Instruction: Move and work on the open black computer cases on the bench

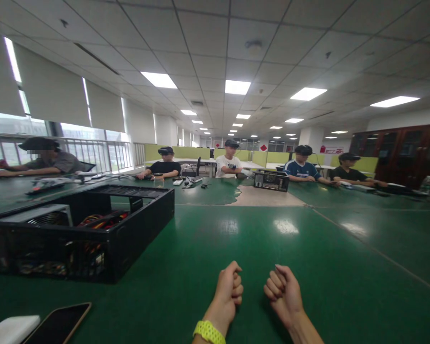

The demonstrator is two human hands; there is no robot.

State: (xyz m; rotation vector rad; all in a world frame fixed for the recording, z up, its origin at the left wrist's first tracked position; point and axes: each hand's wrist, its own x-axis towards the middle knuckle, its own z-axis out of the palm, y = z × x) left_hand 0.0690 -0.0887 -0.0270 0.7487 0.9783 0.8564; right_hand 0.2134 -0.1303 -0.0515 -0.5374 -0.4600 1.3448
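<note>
My left hand (227, 291) rests on the green table (236, 234) as a loose fist, with a yellow band (209, 332) on its wrist. Beside it, my right hand (284, 294) also lies curled with its fingers closed, holding nothing. The two fists sit a small gap apart near the table's front edge. An open black computer case (75, 229) with coloured wires inside stands to the left of my hands, out of reach of both.
A dark phone (59, 324) and a white flat object (10, 329) lie at the front left. Several people wearing head-mounted devices sit along the far side. A black box-shaped device (271, 181) stands before one of them. Dark wooden cabinets (401, 150) line the right wall.
</note>
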